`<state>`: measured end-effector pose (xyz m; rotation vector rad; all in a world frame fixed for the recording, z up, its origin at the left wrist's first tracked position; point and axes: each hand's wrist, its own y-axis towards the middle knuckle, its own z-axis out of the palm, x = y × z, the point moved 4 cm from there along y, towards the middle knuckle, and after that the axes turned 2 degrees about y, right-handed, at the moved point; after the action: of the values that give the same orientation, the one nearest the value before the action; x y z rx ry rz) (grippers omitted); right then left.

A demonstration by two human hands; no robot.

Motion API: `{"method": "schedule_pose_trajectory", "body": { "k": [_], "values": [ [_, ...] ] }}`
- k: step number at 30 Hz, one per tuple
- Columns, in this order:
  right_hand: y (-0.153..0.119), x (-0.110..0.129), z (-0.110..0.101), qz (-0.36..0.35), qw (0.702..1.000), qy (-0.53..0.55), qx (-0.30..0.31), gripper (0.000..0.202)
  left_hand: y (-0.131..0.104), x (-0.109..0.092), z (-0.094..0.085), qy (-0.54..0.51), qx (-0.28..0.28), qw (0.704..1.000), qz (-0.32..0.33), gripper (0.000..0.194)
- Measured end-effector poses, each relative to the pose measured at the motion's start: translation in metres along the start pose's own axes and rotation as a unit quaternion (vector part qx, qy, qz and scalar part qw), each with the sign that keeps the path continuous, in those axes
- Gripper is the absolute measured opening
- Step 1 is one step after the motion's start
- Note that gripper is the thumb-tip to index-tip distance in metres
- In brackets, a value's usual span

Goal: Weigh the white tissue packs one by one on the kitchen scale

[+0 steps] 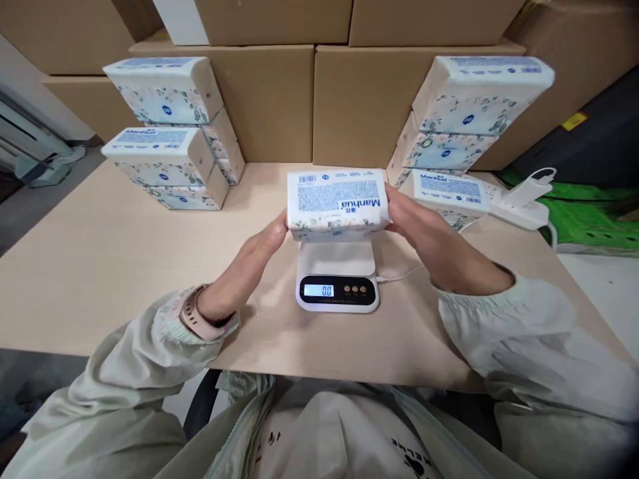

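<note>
A white tissue pack (pixel 337 199) with blue print and a leaf pattern is held between my two hands, over the back of a white digital scale (pixel 338 258). My left hand (pixel 252 263) presses against the pack's left side. Against its right side lies my right hand (pixel 424 233), most of its fingers hidden behind the pack. The lit scale display (pixel 319 291) reads 0.0. Beneath the pack, part of the weighing plate is covered from view, and I cannot tell whether the two touch.
Tissue packs (pixel 164 163) are stacked at the left, and more packs (pixel 474 100) at the right. A white power strip (pixel 519 209) lies by the right stack, with a cable (pixel 402 276) running to the scale. Cardboard boxes (pixel 264 100) wall off the table's back.
</note>
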<state>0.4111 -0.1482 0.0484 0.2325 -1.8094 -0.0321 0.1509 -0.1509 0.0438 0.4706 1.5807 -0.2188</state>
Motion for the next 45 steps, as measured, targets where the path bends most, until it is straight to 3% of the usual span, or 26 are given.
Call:
{"method": "schedule_pose_trajectory", "body": {
  "k": [3, 6, 9, 12, 15, 21, 45],
  "values": [
    [-0.017, -0.024, 0.004, 0.075, 0.996, 0.044, 0.038, 0.058, -0.004, 0.015, 0.006, -0.027, -0.009, 0.999, -0.034, 0.054],
    [-0.024, -0.049, 0.004, 0.087, 0.994, 0.06, 0.007, 0.06, -0.005, 0.035, 0.003, -0.001, -0.016, 0.999, -0.038, 0.06],
    [-0.033, -0.07, -0.005, 0.015, 0.993, 0.042, -0.113, 0.056, -0.006, 0.065, -0.009, 0.004, -0.095, 0.994, -0.054, 0.068],
    [-0.047, -0.084, -0.013, -0.075, 0.97, 0.006, -0.231, 0.044, -0.006, 0.098, -0.024, -0.048, -0.192, 0.977, -0.073, 0.075],
    [-0.056, -0.092, -0.014, -0.119, 0.95, -0.004, -0.288, 0.035, -0.003, 0.114, -0.034, -0.091, -0.231, 0.966, -0.073, 0.067],
    [-0.055, -0.094, -0.013, -0.147, 0.932, 0.013, -0.33, 0.028, -0.003, 0.11, -0.041, -0.124, -0.258, 0.955, -0.079, 0.051],
    [-0.062, -0.097, -0.007, -0.124, 0.946, -0.013, -0.299, 0.024, -0.004, 0.107, -0.037, -0.142, -0.258, 0.952, -0.085, 0.045]
  ]
}}
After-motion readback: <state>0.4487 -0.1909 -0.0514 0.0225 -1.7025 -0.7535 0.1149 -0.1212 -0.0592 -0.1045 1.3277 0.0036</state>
